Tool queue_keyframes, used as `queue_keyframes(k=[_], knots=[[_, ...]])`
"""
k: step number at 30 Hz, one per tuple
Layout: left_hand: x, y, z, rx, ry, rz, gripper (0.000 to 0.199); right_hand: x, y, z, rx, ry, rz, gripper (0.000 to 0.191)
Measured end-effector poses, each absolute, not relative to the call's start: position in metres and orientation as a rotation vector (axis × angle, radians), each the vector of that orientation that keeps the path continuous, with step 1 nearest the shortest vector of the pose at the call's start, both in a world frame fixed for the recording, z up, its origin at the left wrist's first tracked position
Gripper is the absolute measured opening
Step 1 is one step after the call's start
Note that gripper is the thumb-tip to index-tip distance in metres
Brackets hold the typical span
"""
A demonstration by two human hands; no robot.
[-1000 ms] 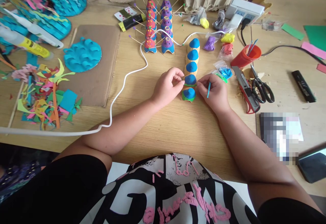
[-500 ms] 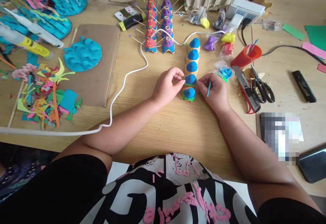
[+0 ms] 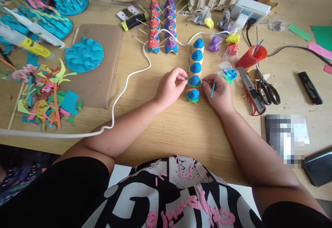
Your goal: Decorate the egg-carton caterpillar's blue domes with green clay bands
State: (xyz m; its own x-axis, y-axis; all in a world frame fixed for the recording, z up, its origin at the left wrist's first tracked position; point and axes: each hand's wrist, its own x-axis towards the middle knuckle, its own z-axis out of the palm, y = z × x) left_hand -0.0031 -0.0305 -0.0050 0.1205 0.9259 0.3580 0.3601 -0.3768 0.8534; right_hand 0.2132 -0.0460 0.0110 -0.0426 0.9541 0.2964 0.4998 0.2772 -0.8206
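Observation:
A strip of egg-carton cups (image 3: 192,59) stands lengthwise in front of me, each cup topped with blue clay. Green clay (image 3: 192,100) wraps the front of the nearest cup, and a thin green band (image 3: 195,86) runs round the second. At the strip's left side is my left hand (image 3: 172,87), thumb and forefinger curled close together beside the second cup; whether anything is between them is hidden. My right hand (image 3: 218,91) is on the other side, fingertips pinched by the green band's end. A thin blue clay tool (image 3: 213,90) is tucked in its fingers.
Two finished caterpillars, red (image 3: 153,24) and purple (image 3: 170,24), stand behind. To the right are bagged clay (image 3: 229,73), a red cup (image 3: 251,56), a utility knife (image 3: 251,91) and scissors (image 3: 267,89). A white cable (image 3: 126,82) crosses my left arm; paper scraps (image 3: 49,100) lie left.
My right fingertips have shifted slightly right, away from the second cup, and the left ones have drawn back slightly. More of the green band's right end shows.

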Motion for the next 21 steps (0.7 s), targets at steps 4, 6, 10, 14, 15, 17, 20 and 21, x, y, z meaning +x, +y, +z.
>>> queue_keyframes(k=[4, 6, 10, 14, 15, 17, 20, 21], knots=[[-0.0037, -0.0303, -0.0051, 1.839, 1.252, 1.239, 0.021, 0.2136, -0.0463, 0.0111, -1.381, -1.719, 0.605, 0.004], [-0.0038, -0.0307, -0.0050, 1.845, 1.261, 1.233, 0.022, 0.2142, -0.0465, 0.0109, -1.394, -1.741, 0.582, 0.006], [-0.0034, -0.0319, -0.0042, 1.846, 1.250, 1.229, 0.027, 0.2149, -0.0460, 0.0095, -1.397, -1.758, 0.563, 0.010], [-0.0022, -0.0332, -0.0029, 1.838, 1.254, 1.223, 0.028, 0.2147, -0.0449, 0.0081, -1.401, -1.759, 0.553, 0.009], [-0.0020, -0.0334, -0.0027, 1.834, 1.255, 1.222, 0.028, 0.2146, -0.0446, 0.0078, -1.404, -1.756, 0.552, 0.010], [-0.0017, -0.0336, -0.0025, 1.830, 1.253, 1.224, 0.027, 0.2145, -0.0439, 0.0072, -1.408, -1.748, 0.557, 0.013], [-0.0017, -0.0334, -0.0031, 1.831, 1.246, 1.232, 0.026, 0.2145, -0.0425, 0.0059, -1.399, -1.735, 0.567, 0.019], [-0.0017, -0.0332, -0.0034, 1.832, 1.244, 1.233, 0.026, 0.2145, -0.0421, 0.0053, -1.393, -1.730, 0.569, 0.021]])
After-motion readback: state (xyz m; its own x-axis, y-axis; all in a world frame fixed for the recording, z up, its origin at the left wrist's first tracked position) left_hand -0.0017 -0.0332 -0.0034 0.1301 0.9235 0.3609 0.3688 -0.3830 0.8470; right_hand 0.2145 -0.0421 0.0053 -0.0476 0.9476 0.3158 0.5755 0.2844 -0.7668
